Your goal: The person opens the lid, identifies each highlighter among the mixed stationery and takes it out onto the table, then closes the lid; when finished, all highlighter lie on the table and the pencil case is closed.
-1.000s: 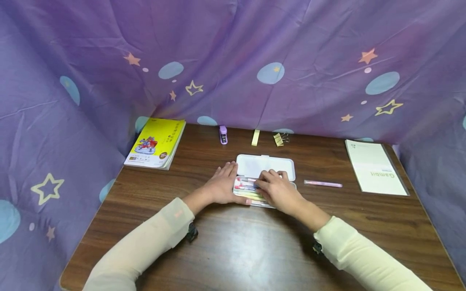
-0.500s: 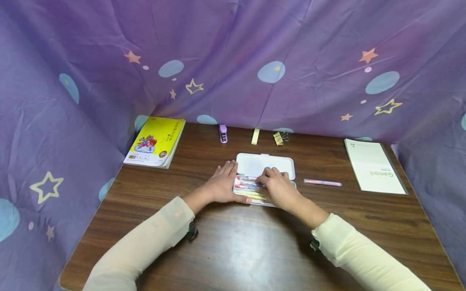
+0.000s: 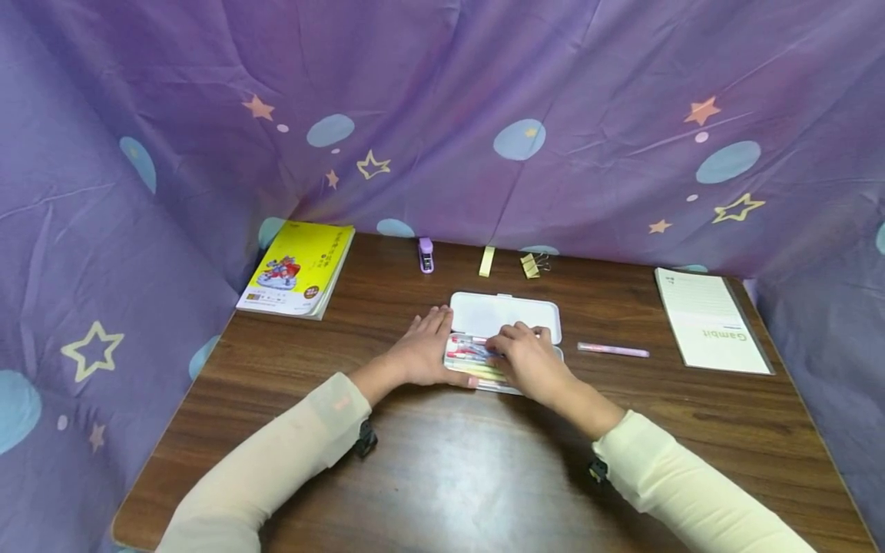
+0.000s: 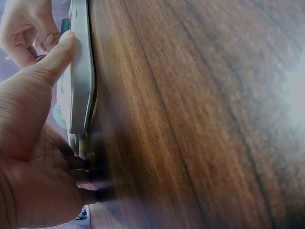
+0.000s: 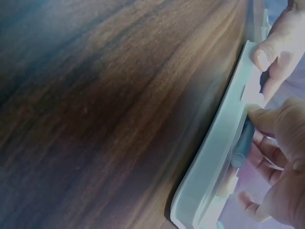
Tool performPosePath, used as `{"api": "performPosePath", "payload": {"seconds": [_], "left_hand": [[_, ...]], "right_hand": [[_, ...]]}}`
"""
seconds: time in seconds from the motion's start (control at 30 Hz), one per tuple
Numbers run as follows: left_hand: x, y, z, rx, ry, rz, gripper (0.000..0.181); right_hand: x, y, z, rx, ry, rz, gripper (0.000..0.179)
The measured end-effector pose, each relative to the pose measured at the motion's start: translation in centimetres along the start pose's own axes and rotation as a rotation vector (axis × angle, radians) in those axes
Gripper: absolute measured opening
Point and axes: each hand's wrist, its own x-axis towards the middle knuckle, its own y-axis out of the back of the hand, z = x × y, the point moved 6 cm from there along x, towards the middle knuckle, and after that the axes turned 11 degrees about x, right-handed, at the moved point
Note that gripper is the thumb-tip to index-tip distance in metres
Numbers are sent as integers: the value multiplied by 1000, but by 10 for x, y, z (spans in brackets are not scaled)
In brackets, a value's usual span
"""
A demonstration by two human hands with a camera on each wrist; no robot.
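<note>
Before me lies one open white case (image 3: 505, 316), its pens (image 3: 466, 356) partly covered, so I cannot count them. My left hand (image 3: 423, 355) rests against its left end, fingers straight; my right hand (image 3: 531, 365) curls its fingers over one dark pen (image 5: 244, 143), whether pinching it I cannot tell. Around lie one stapler (image 3: 425, 256), one yellow strip (image 3: 487, 262), clips (image 3: 530, 266) too small to count, one loose pen (image 3: 613, 350), one notepad (image 3: 712, 322), one yellow book (image 3: 299, 269). Brown wood-grain table (image 3: 442, 476); purple starred cloth (image 3: 442, 77) on three sides.

Pencil case (image 3: 505, 316): white; pens (image 3: 462, 355) inside red, blue and yellow.
Curtain (image 3: 429, 69): purple, star-and-oval print in orange, yellow, blue. Tabletop (image 3: 456, 476): brown, dark-streaked woodgrain. Stapler (image 3: 425, 256): purple. Sleeves (image 3: 276, 453): cream.
</note>
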Motion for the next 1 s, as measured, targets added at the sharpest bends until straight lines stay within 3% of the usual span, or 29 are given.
{"api": "performPosePath", "payload": {"seconds": [0.33, 0.5, 1.0], "left_hand": [[3, 7, 2, 8, -4, -2, 143], [3, 10, 2, 17, -5, 8, 143], [-1, 1, 3, -3, 3, -4, 143]], "right_hand": [[-4, 8, 10, -8, -22, 7, 21], [-7, 14, 14, -10, 7, 34, 20], [-25, 39, 15, -104, 274, 329, 28]]}}
